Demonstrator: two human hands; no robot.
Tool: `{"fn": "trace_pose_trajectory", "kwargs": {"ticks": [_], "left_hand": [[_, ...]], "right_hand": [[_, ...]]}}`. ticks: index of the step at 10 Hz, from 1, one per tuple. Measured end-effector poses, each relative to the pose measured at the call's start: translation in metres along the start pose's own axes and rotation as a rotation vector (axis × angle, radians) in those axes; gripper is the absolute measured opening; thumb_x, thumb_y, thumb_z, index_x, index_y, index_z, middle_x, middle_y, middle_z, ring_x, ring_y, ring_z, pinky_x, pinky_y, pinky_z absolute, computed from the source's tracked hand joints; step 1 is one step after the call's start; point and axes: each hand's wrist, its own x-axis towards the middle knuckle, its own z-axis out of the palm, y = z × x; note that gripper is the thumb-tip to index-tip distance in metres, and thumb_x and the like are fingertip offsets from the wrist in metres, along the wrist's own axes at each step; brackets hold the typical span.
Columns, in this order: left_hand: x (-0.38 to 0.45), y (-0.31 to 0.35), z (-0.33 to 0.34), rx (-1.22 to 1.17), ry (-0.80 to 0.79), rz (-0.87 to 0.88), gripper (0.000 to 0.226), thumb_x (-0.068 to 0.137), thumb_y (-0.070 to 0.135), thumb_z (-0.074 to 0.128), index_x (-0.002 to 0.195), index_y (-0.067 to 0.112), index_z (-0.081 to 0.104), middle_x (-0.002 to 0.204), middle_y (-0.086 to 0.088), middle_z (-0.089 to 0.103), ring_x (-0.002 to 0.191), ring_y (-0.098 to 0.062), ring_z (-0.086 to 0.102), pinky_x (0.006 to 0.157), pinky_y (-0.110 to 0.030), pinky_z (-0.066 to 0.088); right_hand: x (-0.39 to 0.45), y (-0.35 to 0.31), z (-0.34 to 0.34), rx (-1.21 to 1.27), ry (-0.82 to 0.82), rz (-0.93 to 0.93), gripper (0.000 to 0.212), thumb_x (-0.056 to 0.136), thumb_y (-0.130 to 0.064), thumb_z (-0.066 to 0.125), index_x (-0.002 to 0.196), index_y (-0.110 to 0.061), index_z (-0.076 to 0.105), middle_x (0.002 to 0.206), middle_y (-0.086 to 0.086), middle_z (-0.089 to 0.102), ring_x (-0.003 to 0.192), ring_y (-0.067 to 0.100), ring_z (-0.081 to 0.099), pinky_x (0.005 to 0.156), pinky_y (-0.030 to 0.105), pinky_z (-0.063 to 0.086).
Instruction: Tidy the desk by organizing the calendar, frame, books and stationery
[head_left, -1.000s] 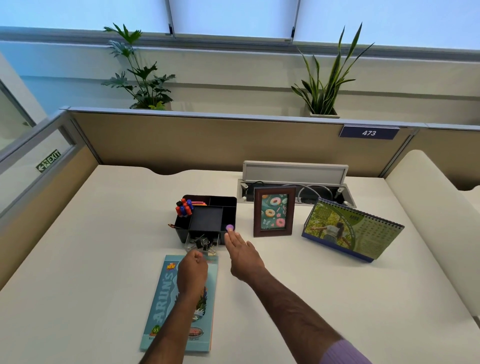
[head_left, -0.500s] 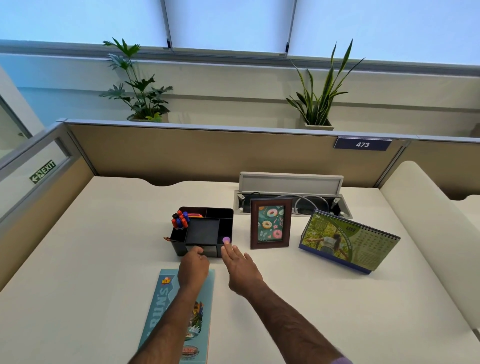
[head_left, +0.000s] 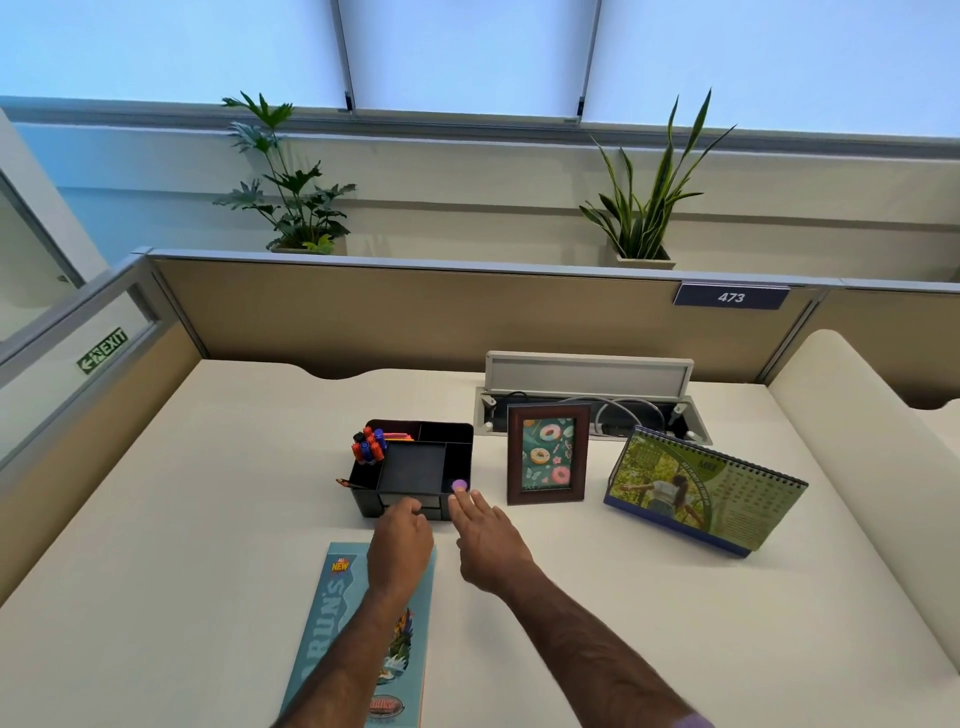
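A black desk organizer (head_left: 415, 467) stands mid-desk, with coloured markers (head_left: 370, 446) in its left rear compartment and a small purple round piece (head_left: 458, 486) in its front right slot. My left hand (head_left: 400, 540) has its fingers curled at the organizer's small front drawer (head_left: 395, 501), which sits pushed in. My right hand (head_left: 488, 540) lies with straight fingers, its tips touching the organizer's front right corner just below the purple piece. A blue book (head_left: 327, 639) lies flat under my left forearm. A brown photo frame (head_left: 548, 454) and a green desk calendar (head_left: 701, 488) stand to the right.
An open cable tray (head_left: 587, 400) with wires sits behind the frame. Tan partition walls (head_left: 415, 317) close off the desk at the back and left, and a cream rounded divider (head_left: 857, 452) runs along the right. Potted plants stand beyond the partition.
The organizer's clear drawer with clips, pulled out a second ago, has slid back in under my left hand. My right hand stays at the front right corner. The camera has tilted up.
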Motion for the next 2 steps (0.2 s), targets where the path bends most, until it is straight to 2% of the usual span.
{"fn": "trace_pose_trajectory", "kwargs": {"ticks": [1,2], "left_hand": [[-0.017,-0.001,0.003,0.092,0.055,0.16,0.022,0.095,0.023,0.06,0.113,0.012,0.067,0.108,-0.005,0.067,0.097,-0.022,0.061,0.073,-0.034,0.054],[-0.026,-0.005,0.015,0.155,0.058,0.248,0.029,0.091,0.026,0.066,0.116,0.01,0.068,0.111,-0.008,0.068,0.101,-0.025,0.063,0.078,-0.035,0.055]], "right_hand": [[-0.009,0.0,0.002,0.016,0.047,-0.011,0.069,0.101,-0.025,0.044,0.155,-0.014,0.001,0.164,0.005,-0.009,0.151,0.026,-0.001,0.121,0.045,0.014],[-0.022,0.006,0.012,0.037,0.094,0.022,0.066,0.104,-0.037,0.034,0.155,-0.014,-0.001,0.163,0.006,-0.009,0.151,0.027,-0.005,0.121,0.045,0.009]]}}
